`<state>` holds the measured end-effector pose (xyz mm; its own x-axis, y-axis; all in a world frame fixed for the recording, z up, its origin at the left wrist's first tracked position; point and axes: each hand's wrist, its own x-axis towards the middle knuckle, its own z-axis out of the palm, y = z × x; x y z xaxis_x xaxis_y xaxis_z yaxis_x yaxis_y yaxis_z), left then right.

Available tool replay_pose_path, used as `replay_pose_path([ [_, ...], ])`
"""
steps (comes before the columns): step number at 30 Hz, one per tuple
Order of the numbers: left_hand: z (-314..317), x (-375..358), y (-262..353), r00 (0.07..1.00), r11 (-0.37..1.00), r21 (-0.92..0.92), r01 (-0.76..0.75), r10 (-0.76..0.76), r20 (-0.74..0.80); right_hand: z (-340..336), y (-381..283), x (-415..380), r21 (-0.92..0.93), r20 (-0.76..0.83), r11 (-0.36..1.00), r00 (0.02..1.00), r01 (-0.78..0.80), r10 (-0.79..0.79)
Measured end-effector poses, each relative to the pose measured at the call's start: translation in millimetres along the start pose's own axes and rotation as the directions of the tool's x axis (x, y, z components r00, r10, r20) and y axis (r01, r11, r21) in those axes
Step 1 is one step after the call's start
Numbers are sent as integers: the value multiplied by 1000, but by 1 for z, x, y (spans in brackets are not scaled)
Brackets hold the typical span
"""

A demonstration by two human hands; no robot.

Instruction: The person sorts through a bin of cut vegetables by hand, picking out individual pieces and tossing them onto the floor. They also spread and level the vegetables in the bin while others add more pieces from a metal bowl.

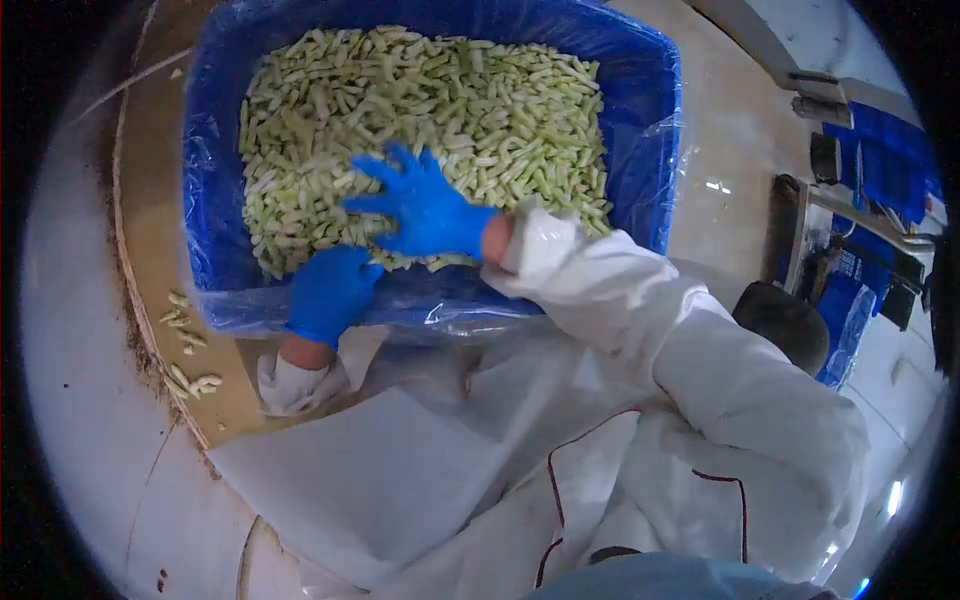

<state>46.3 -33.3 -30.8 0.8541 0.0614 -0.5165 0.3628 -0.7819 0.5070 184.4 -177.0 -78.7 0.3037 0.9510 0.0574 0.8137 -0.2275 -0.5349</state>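
A blue crate point(640, 170) lined with clear plastic film point(430, 312) holds a thick layer of short, pale-green cut vegetable pieces point(420, 90). My right hand point(425, 205), in a blue glove, lies over the pieces with its fingers spread, near the front of the heap. Beside it, at the crate's near edge, my left hand point(333, 290) is also gloved in blue. Its fingers are curled over and down, with the thumb towards the pieces. What they hold, if anything, is hidden.
Several loose vegetable pieces point(195, 383) lie on the floor point(225, 400) left of the crate. At the right are a dark rounded object point(785, 325), metal bars point(870, 220) and blue crates point(890, 165). A white apron point(370, 470) covers my lap.
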Motion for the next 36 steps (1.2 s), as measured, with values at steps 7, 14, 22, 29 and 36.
replay_pose_path([
  [7,3,-3,-2,999,999,53,1,2,-50,-90,18,-101,308,383,920,917,-241,112],
  [14,-3,-3,-1,1000,995,102,-19,21,-21,-135,118,-100,-317,35,763,798,-563,602],
  [22,6,-8,-8,948,962,216,-166,216,-235,-125,155,-95,-224,-125,696,728,-682,674],
  [29,-8,-7,2,970,990,125,-64,91,-226,-97,239,-77,-428,-373,531,678,-731,633],
  [36,-31,2,24,952,892,448,56,87,-293,-111,155,-84,-44,-159,833,827,-552,539],
])
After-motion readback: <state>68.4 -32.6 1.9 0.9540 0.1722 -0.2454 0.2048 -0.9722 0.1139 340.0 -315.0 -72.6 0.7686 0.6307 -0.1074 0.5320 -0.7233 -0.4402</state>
